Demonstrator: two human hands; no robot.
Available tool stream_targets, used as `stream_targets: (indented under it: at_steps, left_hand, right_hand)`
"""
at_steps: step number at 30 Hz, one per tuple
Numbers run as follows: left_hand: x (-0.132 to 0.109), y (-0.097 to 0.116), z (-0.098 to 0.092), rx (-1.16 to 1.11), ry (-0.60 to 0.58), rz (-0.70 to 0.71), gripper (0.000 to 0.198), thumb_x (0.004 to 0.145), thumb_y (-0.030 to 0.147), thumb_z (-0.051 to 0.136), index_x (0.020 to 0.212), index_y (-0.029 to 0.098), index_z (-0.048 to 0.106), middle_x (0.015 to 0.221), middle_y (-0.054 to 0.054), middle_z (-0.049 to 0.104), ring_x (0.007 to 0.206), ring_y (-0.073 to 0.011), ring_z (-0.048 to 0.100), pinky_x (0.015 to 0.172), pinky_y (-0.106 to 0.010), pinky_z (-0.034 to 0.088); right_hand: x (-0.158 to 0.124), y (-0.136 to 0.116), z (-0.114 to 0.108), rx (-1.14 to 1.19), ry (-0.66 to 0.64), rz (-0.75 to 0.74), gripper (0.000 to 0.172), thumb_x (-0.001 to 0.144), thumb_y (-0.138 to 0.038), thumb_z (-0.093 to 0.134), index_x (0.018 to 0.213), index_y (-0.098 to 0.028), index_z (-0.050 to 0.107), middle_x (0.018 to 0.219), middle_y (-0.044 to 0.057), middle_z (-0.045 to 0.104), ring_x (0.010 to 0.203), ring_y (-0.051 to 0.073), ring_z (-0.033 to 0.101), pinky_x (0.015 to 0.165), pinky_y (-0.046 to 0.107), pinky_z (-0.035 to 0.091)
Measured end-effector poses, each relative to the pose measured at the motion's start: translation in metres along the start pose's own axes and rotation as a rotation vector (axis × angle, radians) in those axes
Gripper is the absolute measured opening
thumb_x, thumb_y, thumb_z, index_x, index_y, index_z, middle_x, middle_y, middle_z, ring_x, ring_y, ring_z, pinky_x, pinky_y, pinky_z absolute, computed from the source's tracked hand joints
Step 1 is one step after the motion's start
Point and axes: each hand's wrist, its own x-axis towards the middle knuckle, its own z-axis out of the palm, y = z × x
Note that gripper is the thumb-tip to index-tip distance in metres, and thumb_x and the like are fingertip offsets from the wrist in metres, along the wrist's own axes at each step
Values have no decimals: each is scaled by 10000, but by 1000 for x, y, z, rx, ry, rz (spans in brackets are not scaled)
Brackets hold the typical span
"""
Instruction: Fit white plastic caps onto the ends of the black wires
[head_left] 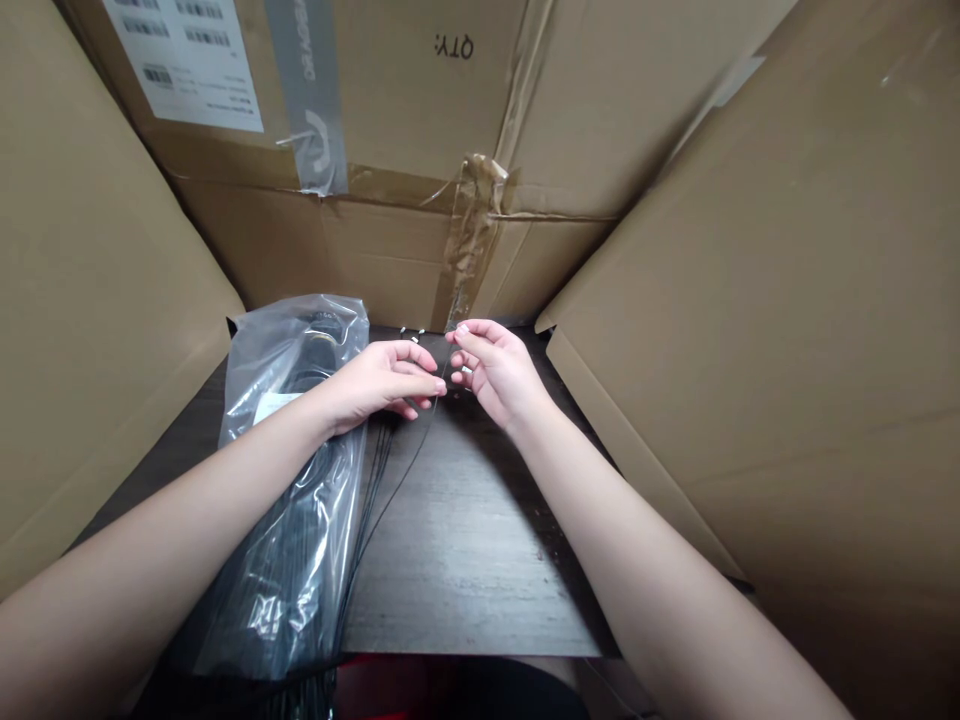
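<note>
A thin black cable (pixel 417 452) rises from the side of a clear plastic bag to my two hands. My right hand (pixel 499 372) pinches its upper part between thumb and forefinger, with the other fingers curled below. A small white piece (pixel 466 371) shows among those fingers; whether it belongs to the cable I cannot tell. My left hand (pixel 390 382) is loosely curled, its thumb tip at the cable just below the right hand's pinch. Several more black cables (pixel 375 475) lie along the bag's right side, partly hidden by my left hand.
The clear plastic bag (pixel 341 520) of coiled black cables lies on the dark table (pixel 465 560) under my left forearm. Small white cable ends (pixel 415 340) rest near the back. Cardboard walls (pixel 390 240) enclose the back and both sides. The table's front edge is close to me.
</note>
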Motion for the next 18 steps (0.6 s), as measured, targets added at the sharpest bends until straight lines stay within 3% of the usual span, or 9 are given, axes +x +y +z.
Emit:
stream_targets:
  at_steps: [5, 14, 18]
  left_hand:
    - [-2, 0, 0, 12, -44, 27, 378, 670, 250, 886, 735, 165, 524, 659, -18, 682, 605, -113, 652, 544, -227, 527]
    - [-2, 1, 2, 135, -86, 88, 283, 684, 240, 837, 752, 164, 574, 695, -13, 675, 636, -114, 631, 553, -227, 506]
    - [3, -4, 2, 306, 19, 183, 205, 750, 302, 763, 806, 161, 625, 661, 1, 659, 581, -120, 617, 567, -254, 515]
  right_hand:
    - [2, 2, -1, 3, 16, 2, 355, 700, -248, 868, 909, -211, 584, 816, -28, 695, 577, 82, 605, 530, 226, 561]
    - [4, 6, -3, -31, 20, -33, 362, 708, -265, 864, 918, -213, 574, 825, -19, 697, 671, 120, 686, 572, 249, 593]
    - [5, 9, -4, -63, 45, -51, 329, 730, -289, 844, 885, -208, 565, 780, -30, 673, 606, 116, 675, 539, 256, 592]
